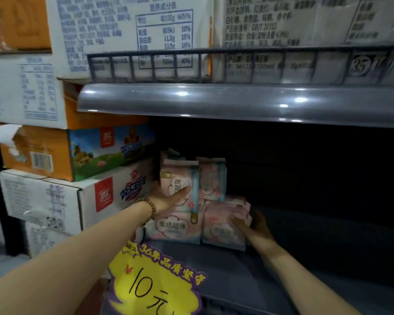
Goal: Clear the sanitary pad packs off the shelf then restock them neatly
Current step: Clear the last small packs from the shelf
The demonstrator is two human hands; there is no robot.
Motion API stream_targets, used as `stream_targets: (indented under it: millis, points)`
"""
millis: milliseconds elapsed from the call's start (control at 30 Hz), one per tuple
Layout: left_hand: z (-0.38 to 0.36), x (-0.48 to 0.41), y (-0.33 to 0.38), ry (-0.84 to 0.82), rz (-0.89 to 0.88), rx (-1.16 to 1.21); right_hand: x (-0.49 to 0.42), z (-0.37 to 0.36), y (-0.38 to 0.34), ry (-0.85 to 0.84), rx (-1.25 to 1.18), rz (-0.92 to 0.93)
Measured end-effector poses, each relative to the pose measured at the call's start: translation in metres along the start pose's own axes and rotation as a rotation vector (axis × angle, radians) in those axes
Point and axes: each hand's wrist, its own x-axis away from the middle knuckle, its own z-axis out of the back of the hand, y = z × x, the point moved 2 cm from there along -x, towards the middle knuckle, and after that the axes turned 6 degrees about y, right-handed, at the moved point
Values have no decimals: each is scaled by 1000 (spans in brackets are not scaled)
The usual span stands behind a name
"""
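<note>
Far left: printed cartons (43, 196) stacked in a column hard against the shelf bay, an orange one (39, 153) in the middle of the stack.

Next over, low in the frame: a yellow price tag (155, 280) with handwritten figures, hanging at the front lip of the shelf (316, 258).

Left grip (168, 196), a bare hand with a bead bracelet (149, 206) at the wrist, reaches in past the cartons. We note the thumb laid across the front of the upper left pack (180, 176); the fingers go round its left side, out of sight. Grasping that pack.

The pink pad packs sit at the left end of the shelf, two high and two across. The upper left pack stands on the lower left pack (175, 226). The upper right pack (214, 178) stands just beside it, on the lower right pack (218, 230).

Right grip (253, 226) lies against the right end of the lower right pack. It is blurred and in shadow; we cannot tell whether it grasps or only presses.

Above all this: the grey edge of the upper shelf (237, 103), with a wire rail (214, 64) and large white boxes (305, 23) behind it.
</note>
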Motion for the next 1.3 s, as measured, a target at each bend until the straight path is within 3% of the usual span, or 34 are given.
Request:
stream_targets:
  millis: [100, 200, 400, 533, 633, 733, 833, 1033, 1133, 1300]
  points:
    - [1, -22, -15, -79, 32, -99, -2, -7, 11, 22, 61, 16]
    - [8, -28, -16, -27, -77, -145, 2, -10, 16, 17, 190, 1]
    - [20, -15, -10, -141, -184, -227, 34, 11, -3, 151, 285, 11]
    - [41, 12, 5, -75, -224, -74, 85, 39, -54, 242, 26, 56]
    - [52, 50, 20, -261, -177, 180, 126, 44, -96, 108, -101, 81]
    - [58, 92, 29, -427, -200, 157, 164, 33, -129, -68, -184, 72]
    - [59, 145, 39, -625, -160, 296, 199, 17, -145, -119, -225, -23]
    - [52, 225, 16, -510, -29, 730, 262, -3, -115, -45, -167, -161]
    - [47, 267, -10, -551, -43, 701, 292, -16, -94, -47, -129, -190]
    - [52, 305, -67, -635, 76, 628, 334, -46, -44, -84, -2, -312]
